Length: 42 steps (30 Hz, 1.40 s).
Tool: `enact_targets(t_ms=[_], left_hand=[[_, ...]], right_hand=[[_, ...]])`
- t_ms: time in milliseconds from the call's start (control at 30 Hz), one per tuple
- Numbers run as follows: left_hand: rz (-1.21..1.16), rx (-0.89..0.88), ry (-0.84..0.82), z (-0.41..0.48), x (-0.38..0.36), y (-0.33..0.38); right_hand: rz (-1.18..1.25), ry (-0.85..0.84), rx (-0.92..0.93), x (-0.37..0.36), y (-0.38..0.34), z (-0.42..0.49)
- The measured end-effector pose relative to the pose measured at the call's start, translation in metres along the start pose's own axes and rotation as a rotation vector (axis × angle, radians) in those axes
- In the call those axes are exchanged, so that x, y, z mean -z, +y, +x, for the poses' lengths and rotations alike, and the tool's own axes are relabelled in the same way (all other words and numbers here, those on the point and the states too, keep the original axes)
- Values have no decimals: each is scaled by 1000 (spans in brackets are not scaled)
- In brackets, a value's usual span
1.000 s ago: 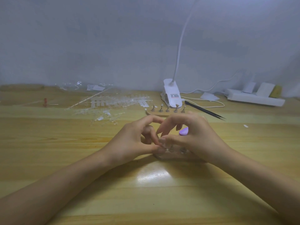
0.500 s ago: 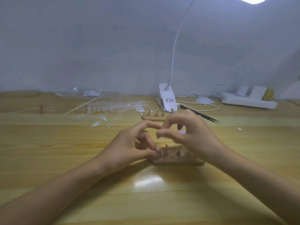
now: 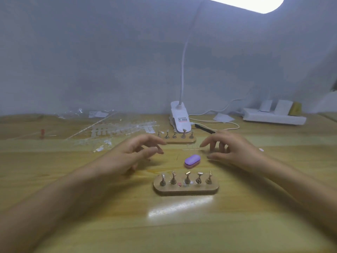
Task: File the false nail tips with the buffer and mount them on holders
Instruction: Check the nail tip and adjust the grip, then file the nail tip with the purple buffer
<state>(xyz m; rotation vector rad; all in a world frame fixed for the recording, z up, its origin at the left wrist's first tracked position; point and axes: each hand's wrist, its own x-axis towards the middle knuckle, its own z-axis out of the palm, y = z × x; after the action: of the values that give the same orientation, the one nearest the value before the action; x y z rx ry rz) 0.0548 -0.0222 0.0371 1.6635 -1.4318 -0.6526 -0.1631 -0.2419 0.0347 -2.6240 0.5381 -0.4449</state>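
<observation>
Purple buffer point(image 3: 192, 160) flat on desk point(image 3: 73, 216), between hands, touching neither. Left hand point(image 3: 135, 154) and right hand point(image 3: 235, 150) apart, fingers loose and spread, gripping nothing. Near holder point(image 3: 186, 189) just in front of buffer: five pegs, small pale pieces on top, blurred. Far holder point(image 3: 179, 141) behind hands, by lamp point(image 3: 180, 117). Clear tips point(image 3: 116, 130) scattered far left.

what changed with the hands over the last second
Both hands let go of the near wooden holder base with five metal stands and drew apart: left hand to the left, right hand to the right, fingers relaxed. The base, the purple oval buffer and far wooden holder stayed put.
</observation>
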Motion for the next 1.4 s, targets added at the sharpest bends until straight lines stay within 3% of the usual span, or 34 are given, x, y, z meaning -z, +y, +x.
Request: enact_targets(t_ms=[100,233,367,600,933,1100,1400], left_hand=[[260,-94,-73,11,-7,6],[441,-152,-59,34,-20,12],[368,-68,-5,50,-29,7],[304,-36,65,69,-42,1],[220,-123,291,66,-52,-7],[334,-241,395,61,-51,-5],[882,-651,655,52,-48,10]], right_hand=[[15,38,15,-5,0,5],[-90,48,-43,-12,1,10],[-126,30,-82,-14,1,14],[198,63,5,-20,-1,10],[103,189,249,-28,0,6],[26,221,295,-30,-2,4],[-146,354,308,-28,-11,-4]])
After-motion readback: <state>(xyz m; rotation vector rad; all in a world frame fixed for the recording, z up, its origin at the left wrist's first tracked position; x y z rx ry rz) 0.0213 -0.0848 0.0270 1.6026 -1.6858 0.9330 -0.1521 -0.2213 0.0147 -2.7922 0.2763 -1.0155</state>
